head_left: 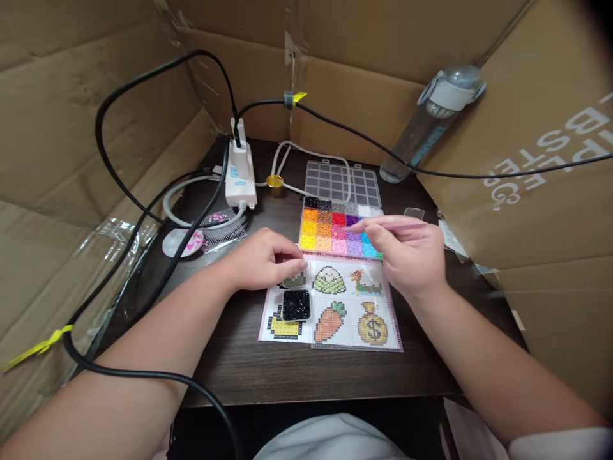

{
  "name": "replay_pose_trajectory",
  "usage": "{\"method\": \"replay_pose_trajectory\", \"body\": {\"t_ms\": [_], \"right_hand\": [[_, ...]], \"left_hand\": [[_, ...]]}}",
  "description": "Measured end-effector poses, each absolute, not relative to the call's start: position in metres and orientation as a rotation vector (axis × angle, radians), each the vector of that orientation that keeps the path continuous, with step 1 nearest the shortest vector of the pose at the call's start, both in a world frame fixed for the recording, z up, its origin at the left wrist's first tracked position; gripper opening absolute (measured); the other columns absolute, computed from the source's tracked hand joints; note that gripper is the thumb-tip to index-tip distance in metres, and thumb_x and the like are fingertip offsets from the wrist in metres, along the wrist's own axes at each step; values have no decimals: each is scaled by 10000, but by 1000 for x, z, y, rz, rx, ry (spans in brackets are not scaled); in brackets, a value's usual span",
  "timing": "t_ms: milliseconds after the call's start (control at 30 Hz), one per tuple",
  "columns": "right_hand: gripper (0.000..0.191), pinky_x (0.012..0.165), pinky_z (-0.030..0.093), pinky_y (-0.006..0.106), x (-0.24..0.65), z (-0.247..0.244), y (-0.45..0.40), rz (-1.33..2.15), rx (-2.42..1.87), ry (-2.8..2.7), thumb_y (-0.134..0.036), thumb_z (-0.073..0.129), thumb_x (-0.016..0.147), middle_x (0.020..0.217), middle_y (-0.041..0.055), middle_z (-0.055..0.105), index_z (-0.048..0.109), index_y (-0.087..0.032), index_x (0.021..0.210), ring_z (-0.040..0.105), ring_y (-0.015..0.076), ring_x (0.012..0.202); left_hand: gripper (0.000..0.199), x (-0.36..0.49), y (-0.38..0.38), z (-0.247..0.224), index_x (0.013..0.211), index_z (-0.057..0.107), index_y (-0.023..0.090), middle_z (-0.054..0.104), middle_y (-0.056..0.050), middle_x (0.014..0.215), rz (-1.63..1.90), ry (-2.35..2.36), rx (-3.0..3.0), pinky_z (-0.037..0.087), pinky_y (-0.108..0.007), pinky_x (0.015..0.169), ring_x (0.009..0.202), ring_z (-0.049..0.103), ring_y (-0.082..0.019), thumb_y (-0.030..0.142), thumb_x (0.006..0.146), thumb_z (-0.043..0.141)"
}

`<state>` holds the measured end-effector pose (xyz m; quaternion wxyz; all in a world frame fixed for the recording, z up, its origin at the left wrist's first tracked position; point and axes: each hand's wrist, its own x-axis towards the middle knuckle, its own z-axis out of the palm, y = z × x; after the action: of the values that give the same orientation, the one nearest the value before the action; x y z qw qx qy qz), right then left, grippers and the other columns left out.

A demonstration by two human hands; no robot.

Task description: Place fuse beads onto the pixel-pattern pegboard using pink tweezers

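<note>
My right hand (414,252) grips a slim pink pen-like tool (390,220). Its tip points left, over the pink and purple compartments of a bead box (341,243) sorted by colour. My left hand (268,259) is closed, with thumb and fingertips at the clear lid (293,281) of a small box. That small box (297,305), full of black beads, lies on a pattern sheet (354,316). Printed on the sheet are pixel pictures, among them a carrot (330,321), a money bag (373,324) and a dragon boat (365,282).
Behind the bead box its clear gridded lid (342,182) lies open. A white power strip (241,176), a gold cup (274,185) and a round dish with pink bits (182,243) are at left. A bottle (433,121) leans on cardboard at right. Black cable (158,383) crosses my left forearm.
</note>
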<state>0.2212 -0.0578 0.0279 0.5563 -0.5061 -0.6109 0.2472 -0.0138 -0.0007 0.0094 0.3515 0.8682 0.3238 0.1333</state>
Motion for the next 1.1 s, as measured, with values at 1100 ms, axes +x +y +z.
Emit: {"method": "replay_pose_trajectory", "body": {"t_ms": [1100], "right_hand": [[123, 769, 561, 328, 277, -14, -115, 929, -1288, -1529, -196, 658, 843, 865, 59, 759, 779, -216, 854, 694, 185, 823]], "left_hand": [[286, -12, 4, 13, 797, 739, 157, 708, -22, 708, 355, 785, 2274, 404, -203, 550, 591, 585, -94, 377, 870, 572]]}}
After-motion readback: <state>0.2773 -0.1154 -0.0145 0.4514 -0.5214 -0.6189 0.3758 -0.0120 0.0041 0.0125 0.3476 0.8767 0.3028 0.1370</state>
